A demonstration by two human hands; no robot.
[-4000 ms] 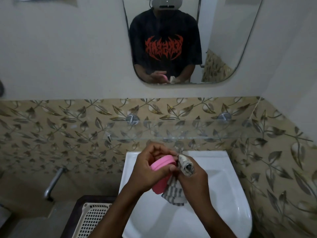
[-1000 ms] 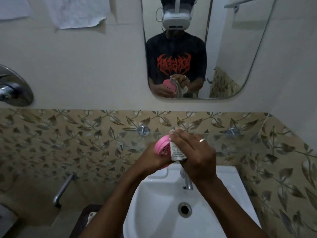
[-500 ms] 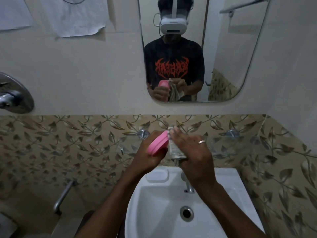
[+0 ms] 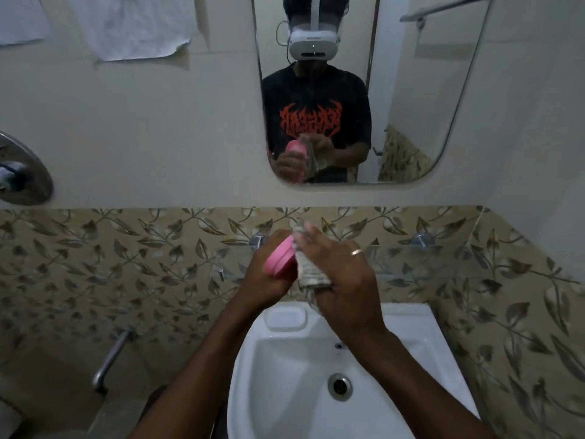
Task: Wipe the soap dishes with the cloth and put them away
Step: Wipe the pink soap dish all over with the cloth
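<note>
Pink dish turned edge-on, cloth working its far face

Since half a second ago the left hand point(image 4: 269, 280) has tipped the pink soap dish point(image 4: 280, 259) so only its rim shows at frame centre, so wiping looks ongoing, not finished (putting away is yet to come). Its fingers wrap the dish from below-left; just right, the right hand point(image 4: 342, 280) clenches the bunched cloth point(image 4: 311, 274) against the dish, above the white sink point(image 4: 411, 359).

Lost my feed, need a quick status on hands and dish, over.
Left hand gripping pink soap dish. Right hand pressing cloth against it, above sink. Nothing obstructing.
</note>
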